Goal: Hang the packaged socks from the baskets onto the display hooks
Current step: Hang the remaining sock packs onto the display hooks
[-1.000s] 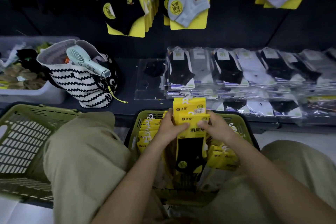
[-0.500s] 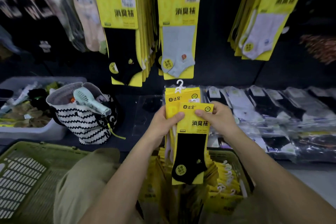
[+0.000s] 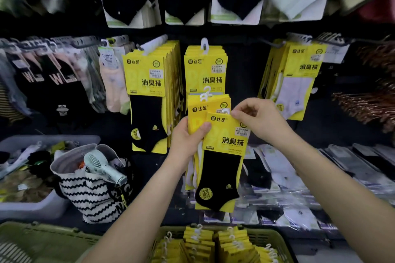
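Observation:
My left hand (image 3: 188, 141) grips a stack of yellow sock packs (image 3: 205, 105) with white plastic hangers, held up before the display wall. My right hand (image 3: 256, 119) pinches the top edge of the front pack (image 3: 224, 156), a black sock on a yellow card, which sits lower than the rest of the stack. Behind the stack hang matching yellow packs on a middle hook (image 3: 205, 66), with a full hook to the left (image 3: 149, 83) and another to the right (image 3: 297, 79). A green basket (image 3: 273, 239) below holds several more yellow packs (image 3: 213, 245).
A second green basket (image 3: 32, 239) sits at bottom left. A zigzag striped bag (image 3: 89, 196) with a handheld fan (image 3: 102, 164) stands on the shelf beside a grey bin (image 3: 32, 205). Bagged socks (image 3: 299, 177) lie flat on the right shelf. Other socks hang above.
Both hands lifted the stack out of the basket and up to the level of the hanging yellow packs. My right hand shifted to the front pack's top edge.

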